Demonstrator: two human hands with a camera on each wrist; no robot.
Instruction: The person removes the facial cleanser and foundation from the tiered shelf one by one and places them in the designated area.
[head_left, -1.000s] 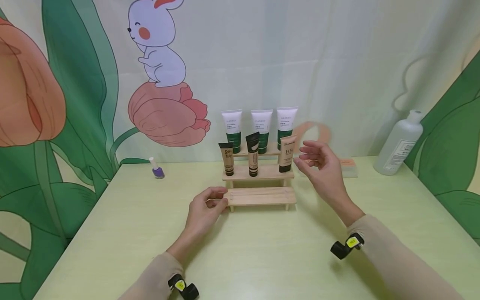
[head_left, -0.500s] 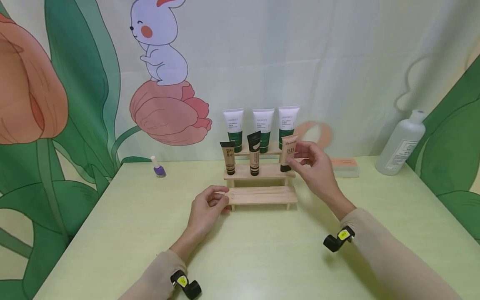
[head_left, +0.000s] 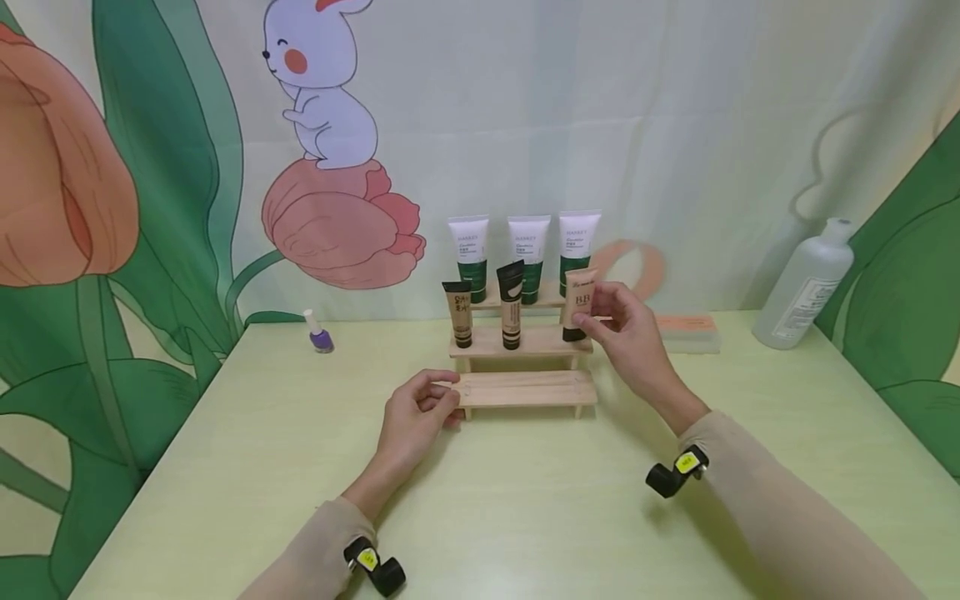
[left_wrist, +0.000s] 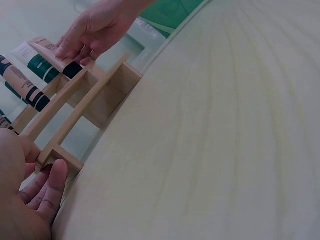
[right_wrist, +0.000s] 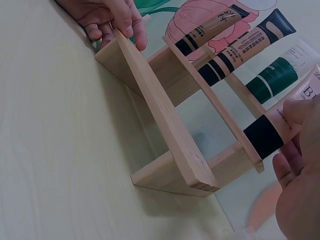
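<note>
A three-step wooden display rack [head_left: 525, 390] stands on the table. My left hand [head_left: 408, 415] grips the left end of its lowest step, thumb and fingers at the corner. At the right end of the middle step, my right hand [head_left: 632, 340] pinches a beige BB cream tube [head_left: 577, 292] between thumb and fingers. The tube is upright, its black cap [right_wrist: 263, 137] down at the step. Two slimmer beige tubes with black ends, one at the left [head_left: 461, 315] and one in the middle [head_left: 511, 307], share that step. White-and-green cream tubes [head_left: 468, 250] line the top step.
A purple nail polish bottle [head_left: 321, 338] stands at the table's back left. To the right are a flat box with an orange top [head_left: 686, 325] and a large translucent bottle [head_left: 804, 287]. A printed curtain [head_left: 675, 125] hangs behind the table [head_left: 480, 508].
My right hand has moved left from beside the BB cream tube and taken hold of it. The left hand stays at the rack's lowest step.
</note>
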